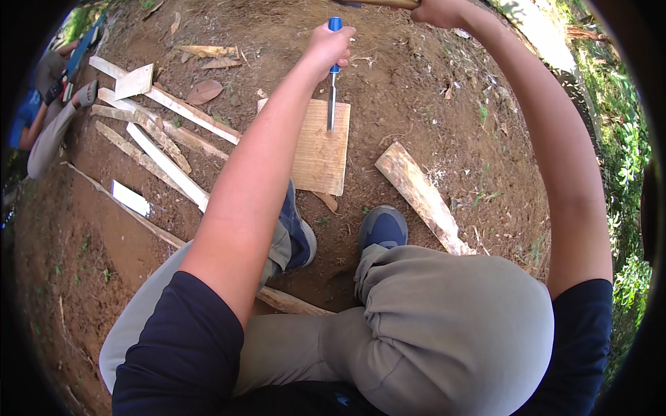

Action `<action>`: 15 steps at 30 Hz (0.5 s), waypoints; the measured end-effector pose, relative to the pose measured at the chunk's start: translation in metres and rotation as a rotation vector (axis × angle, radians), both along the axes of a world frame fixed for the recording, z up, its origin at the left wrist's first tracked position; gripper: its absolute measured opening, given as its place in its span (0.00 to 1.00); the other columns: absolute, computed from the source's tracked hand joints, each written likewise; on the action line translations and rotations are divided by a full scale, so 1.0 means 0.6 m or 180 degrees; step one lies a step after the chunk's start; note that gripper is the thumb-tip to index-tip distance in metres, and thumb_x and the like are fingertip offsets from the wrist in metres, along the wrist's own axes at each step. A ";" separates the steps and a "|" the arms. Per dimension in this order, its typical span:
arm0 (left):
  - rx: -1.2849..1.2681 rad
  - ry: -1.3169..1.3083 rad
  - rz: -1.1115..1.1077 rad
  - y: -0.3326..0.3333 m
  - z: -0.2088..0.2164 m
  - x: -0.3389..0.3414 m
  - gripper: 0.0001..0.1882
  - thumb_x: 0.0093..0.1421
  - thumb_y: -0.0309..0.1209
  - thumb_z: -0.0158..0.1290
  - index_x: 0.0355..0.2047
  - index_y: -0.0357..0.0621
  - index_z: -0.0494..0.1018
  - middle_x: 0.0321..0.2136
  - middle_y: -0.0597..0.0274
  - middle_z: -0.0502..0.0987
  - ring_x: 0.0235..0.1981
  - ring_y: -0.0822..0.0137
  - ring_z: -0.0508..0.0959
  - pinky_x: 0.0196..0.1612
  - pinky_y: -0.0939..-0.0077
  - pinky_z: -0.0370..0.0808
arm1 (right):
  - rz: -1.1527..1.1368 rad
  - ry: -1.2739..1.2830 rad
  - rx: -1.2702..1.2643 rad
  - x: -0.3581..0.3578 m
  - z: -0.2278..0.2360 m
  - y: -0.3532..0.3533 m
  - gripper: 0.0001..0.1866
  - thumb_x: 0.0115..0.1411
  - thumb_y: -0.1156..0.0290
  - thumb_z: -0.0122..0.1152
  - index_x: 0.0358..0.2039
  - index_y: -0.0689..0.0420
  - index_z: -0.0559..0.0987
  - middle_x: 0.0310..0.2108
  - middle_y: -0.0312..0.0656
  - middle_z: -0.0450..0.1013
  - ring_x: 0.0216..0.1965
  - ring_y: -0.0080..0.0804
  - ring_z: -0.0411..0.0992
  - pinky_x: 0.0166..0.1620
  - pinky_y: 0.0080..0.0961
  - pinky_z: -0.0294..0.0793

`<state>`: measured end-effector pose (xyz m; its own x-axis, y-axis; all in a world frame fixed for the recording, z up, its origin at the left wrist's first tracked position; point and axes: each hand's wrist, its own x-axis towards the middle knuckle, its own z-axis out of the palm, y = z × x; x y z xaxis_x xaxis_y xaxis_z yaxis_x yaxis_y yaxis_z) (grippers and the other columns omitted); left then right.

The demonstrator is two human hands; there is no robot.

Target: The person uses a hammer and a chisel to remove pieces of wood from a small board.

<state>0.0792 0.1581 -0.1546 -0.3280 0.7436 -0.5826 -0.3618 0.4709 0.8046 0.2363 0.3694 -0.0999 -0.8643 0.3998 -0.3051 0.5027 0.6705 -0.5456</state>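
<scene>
My left hand (pixel 330 48) is wrapped round the blue handle of a chisel (pixel 332 104). The chisel stands nearly upright, its steel tip on a flat square wooden board (pixel 316 163) that lies on the ground before my feet. At the top edge my right hand (pixel 438 11) grips the wooden handle of what looks like a hammer (pixel 388 3), raised above and to the right of the chisel. Its dark end is mostly cut off by the frame, near the chisel's blue top. My left forearm hides part of the board's left side.
Bare brown soil surrounds the board. Several wooden strips (pixel 165 166) lie left, with a small board (pixel 134 82) and a white rectangular piece (pixel 130 198). A rough plank (pixel 422 194) is to the right, near my shoe (pixel 383 227). Another person (pixel 48 104) sits far left.
</scene>
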 end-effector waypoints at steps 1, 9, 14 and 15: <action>0.0007 -0.0016 0.0002 0.001 -0.002 0.001 0.11 0.65 0.28 0.55 0.32 0.47 0.62 0.20 0.70 0.66 0.15 0.79 0.64 0.17 0.78 0.61 | 0.0297 -0.0212 0.0168 -0.005 0.003 0.003 0.18 0.48 0.74 0.61 0.41 0.50 0.86 0.27 0.50 0.80 0.32 0.43 0.79 0.37 0.41 0.77; -0.0047 -0.0040 -0.0085 -0.005 0.005 0.005 0.10 0.66 0.29 0.54 0.33 0.47 0.63 0.20 0.71 0.65 0.16 0.80 0.63 0.17 0.79 0.60 | 0.0362 -0.0652 0.0244 -0.009 0.011 -0.024 0.13 0.48 0.73 0.62 0.36 0.54 0.84 0.28 0.49 0.80 0.35 0.43 0.80 0.38 0.44 0.77; -0.0110 -0.0050 -0.0063 -0.002 0.004 0.009 0.10 0.68 0.31 0.55 0.33 0.47 0.64 0.20 0.73 0.64 0.15 0.82 0.61 0.16 0.80 0.58 | 0.0299 -0.0325 0.0336 -0.009 -0.006 -0.018 0.18 0.48 0.71 0.61 0.41 0.47 0.86 0.27 0.47 0.80 0.33 0.43 0.80 0.38 0.42 0.77; -0.0126 -0.0017 -0.0048 -0.005 0.004 0.008 0.10 0.67 0.31 0.55 0.34 0.47 0.64 0.20 0.73 0.64 0.15 0.82 0.61 0.17 0.80 0.58 | 0.0526 -0.0725 0.0330 -0.011 0.004 -0.025 0.19 0.48 0.71 0.61 0.42 0.46 0.87 0.27 0.47 0.80 0.33 0.43 0.80 0.39 0.42 0.77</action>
